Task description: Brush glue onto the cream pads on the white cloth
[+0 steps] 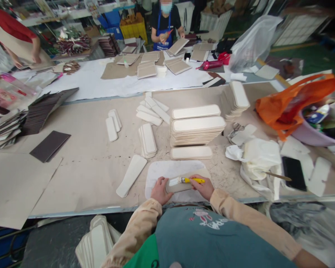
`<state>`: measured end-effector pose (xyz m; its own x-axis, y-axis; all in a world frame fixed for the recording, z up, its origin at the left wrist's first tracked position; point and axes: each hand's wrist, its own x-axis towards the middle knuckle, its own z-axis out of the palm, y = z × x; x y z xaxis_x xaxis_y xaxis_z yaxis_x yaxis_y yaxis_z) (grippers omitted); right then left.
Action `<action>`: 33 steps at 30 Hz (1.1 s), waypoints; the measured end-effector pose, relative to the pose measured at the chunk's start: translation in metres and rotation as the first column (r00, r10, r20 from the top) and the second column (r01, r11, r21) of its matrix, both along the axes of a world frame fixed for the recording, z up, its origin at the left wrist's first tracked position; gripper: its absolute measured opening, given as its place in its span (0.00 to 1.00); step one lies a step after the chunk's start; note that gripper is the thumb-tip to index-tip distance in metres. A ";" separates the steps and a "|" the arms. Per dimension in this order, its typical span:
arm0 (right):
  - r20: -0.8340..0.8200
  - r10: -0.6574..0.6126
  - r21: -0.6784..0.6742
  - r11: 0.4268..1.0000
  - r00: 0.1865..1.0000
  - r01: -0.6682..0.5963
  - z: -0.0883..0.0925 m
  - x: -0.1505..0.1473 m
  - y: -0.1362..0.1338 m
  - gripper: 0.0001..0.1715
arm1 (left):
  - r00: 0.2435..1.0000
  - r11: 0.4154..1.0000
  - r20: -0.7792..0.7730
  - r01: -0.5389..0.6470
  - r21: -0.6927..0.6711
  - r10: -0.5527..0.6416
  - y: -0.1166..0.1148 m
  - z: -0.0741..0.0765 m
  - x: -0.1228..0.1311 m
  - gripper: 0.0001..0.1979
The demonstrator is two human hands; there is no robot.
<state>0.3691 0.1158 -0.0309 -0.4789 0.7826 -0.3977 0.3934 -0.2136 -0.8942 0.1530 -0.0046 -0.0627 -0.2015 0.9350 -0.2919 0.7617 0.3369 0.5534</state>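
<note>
My right hand (203, 187) is closed round a yellow-handled paintbrush (194, 180). Its bristles touch a long grey-beige board strip (180, 186) with rounded ends, and a whitish wet-looking patch shows beside them. At the strip's left end my left hand (161, 190) grips it, thumb on the near side and fingers on the far side. Under the strip lies a white rounded sheet (158, 169). Just left of that sheet, a few cream strips (131, 175) rest overlapped on the table. Behind the sheet stands a tall stack of cream strips (197, 132).
Right of me are a white plastic bag (259, 158), a black phone (294, 173), scissors (236, 129) and an orange bag (296, 102). Dark folded sheets (49, 146) lie left. A masked co-worker (166, 28) handles boards across the table; another person (16, 37) stands far left.
</note>
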 end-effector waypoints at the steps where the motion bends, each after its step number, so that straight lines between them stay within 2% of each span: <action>1: 0.011 -0.020 0.011 1.000 1.000 0.020 0.001 0.006 0.003 0.18 | 1.000 1.000 -0.003 -0.004 -0.002 0.004 0.000 0.001 0.000 0.34; 5: 0.057 -0.106 0.069 0.992 0.993 0.102 0.002 0.033 0.014 0.19 | 1.000 1.000 -0.002 -0.010 -0.008 0.010 0.002 0.002 0.001 0.34; 10: 0.100 -0.247 0.073 0.968 0.964 0.241 0.006 0.064 0.027 0.20 | 1.000 1.000 -0.009 -0.021 0.016 0.021 0.003 -0.002 0.001 0.33; 18: 0.161 -0.337 0.214 0.929 0.928 0.301 0.005 0.092 0.038 0.23 | 0.999 0.999 -0.013 -0.050 0.013 0.050 0.004 0.000 0.005 0.34; 21: 0.120 -0.327 0.214 0.931 0.938 0.297 0.009 0.084 0.031 0.22 | 1.000 1.000 -0.019 -0.023 0.009 0.023 0.003 0.003 0.004 0.34; 24: 0.036 -0.276 0.096 0.958 0.961 0.271 0.017 0.062 0.019 0.21 | 1.000 1.000 -0.024 0.012 0.012 -0.012 0.001 0.004 0.002 0.33; 28: -0.068 -0.090 -0.061 0.994 0.994 0.086 0.018 0.022 0.001 0.19 | 0.999 1.000 -0.036 0.026 0.005 -0.026 0.000 0.002 0.000 0.34; 33: -0.139 0.088 -0.090 0.991 0.986 -0.101 0.006 -0.011 -0.014 0.15 | 0.999 0.999 -0.029 0.034 0.029 -0.033 -0.001 0.001 0.000 0.35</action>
